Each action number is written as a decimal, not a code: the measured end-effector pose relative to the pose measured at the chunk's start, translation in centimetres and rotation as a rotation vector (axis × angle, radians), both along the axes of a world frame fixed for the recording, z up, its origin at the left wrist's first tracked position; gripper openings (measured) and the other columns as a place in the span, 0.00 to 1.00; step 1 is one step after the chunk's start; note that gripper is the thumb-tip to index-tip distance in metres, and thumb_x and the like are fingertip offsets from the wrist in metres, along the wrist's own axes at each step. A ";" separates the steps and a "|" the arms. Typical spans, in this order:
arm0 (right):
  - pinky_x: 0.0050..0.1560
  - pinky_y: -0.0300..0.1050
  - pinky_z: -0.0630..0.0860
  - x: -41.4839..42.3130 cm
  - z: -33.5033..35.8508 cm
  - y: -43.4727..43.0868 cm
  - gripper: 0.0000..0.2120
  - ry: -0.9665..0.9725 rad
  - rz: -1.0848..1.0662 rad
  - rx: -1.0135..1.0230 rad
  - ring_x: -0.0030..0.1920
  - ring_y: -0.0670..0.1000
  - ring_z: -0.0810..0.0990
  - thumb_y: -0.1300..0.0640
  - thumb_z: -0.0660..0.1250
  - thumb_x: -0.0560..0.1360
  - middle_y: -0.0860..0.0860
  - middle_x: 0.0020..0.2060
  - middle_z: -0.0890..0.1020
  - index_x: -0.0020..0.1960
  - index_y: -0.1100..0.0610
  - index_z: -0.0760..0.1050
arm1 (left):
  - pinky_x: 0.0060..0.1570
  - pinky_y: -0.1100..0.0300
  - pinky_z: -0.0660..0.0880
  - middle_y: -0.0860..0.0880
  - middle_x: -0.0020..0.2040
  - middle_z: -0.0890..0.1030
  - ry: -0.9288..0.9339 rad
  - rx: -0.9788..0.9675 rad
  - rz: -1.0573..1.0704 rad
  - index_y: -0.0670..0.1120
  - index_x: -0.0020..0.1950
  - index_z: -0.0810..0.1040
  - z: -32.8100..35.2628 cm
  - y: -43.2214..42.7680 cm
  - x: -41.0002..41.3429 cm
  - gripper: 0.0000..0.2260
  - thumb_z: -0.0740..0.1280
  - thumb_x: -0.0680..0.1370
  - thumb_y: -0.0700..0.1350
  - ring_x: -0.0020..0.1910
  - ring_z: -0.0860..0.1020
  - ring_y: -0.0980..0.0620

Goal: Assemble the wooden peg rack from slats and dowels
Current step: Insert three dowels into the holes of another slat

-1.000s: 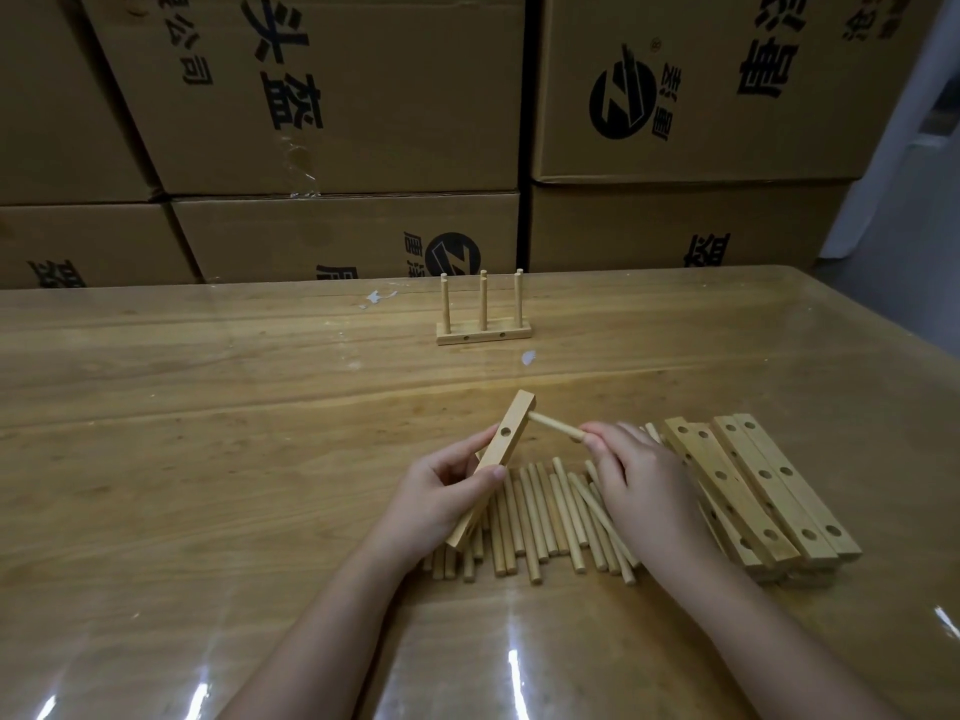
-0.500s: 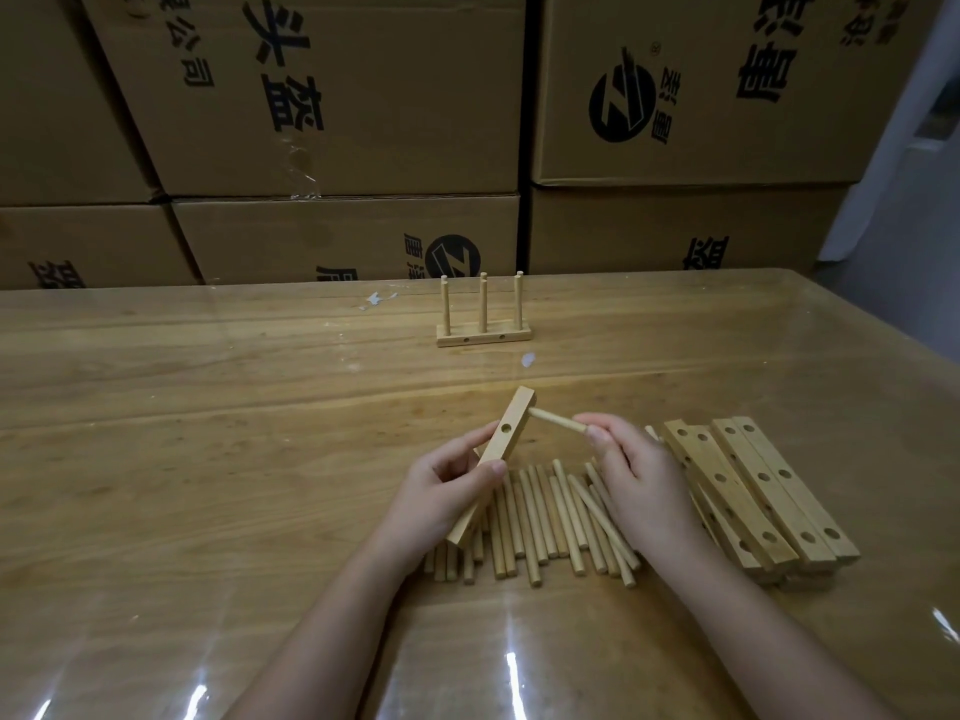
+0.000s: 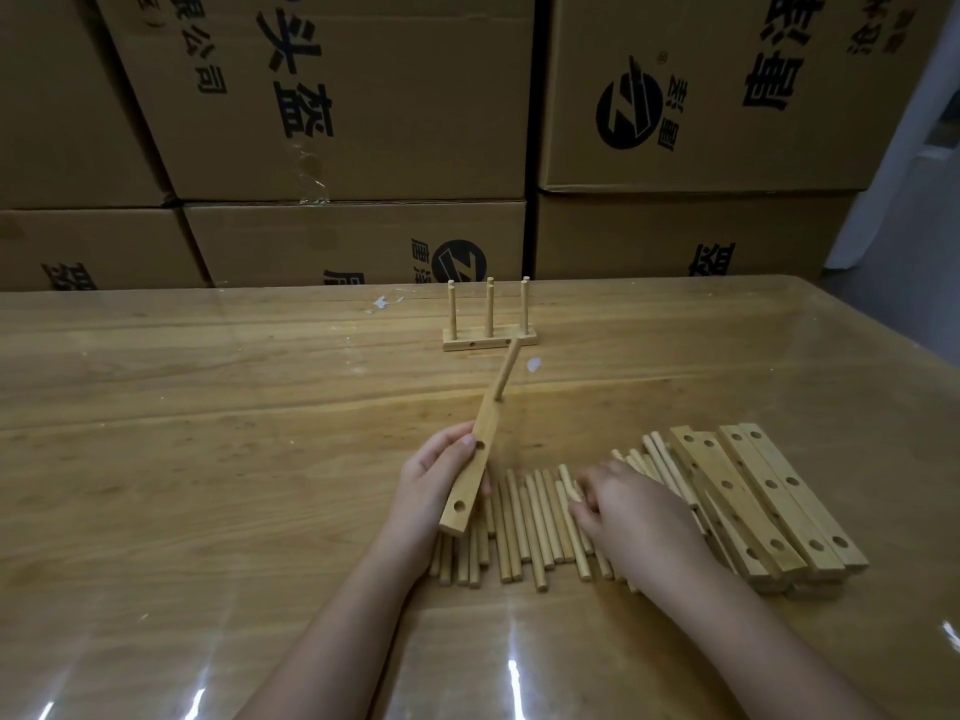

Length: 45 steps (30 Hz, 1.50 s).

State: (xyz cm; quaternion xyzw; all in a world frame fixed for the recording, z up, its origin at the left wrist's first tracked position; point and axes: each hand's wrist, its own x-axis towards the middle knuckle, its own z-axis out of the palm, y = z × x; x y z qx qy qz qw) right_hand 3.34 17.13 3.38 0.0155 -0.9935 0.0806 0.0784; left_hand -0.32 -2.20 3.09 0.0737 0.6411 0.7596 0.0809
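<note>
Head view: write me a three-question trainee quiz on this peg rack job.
1. Fill in: the finished rack holds ___ upright dowels.
2. True or false: the slat gripped by the left hand has no dowel in it yet.
3. The right hand is at: A the loose dowels; B the finished rack; C the slat.
Key: 1 three; 2 false; 3 A.
</note>
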 end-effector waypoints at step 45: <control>0.28 0.40 0.75 1.1 1.8 -0.8 0.12 0.575 0.347 -0.079 0.33 0.49 0.77 0.66 0.72 0.67 0.51 0.36 0.80 0.50 0.58 0.81 | 0.47 0.63 0.73 0.55 0.47 0.82 0.136 -0.141 0.019 0.51 0.56 0.78 -1.3 0.3 -0.4 0.09 0.59 0.81 0.46 0.46 0.79 0.58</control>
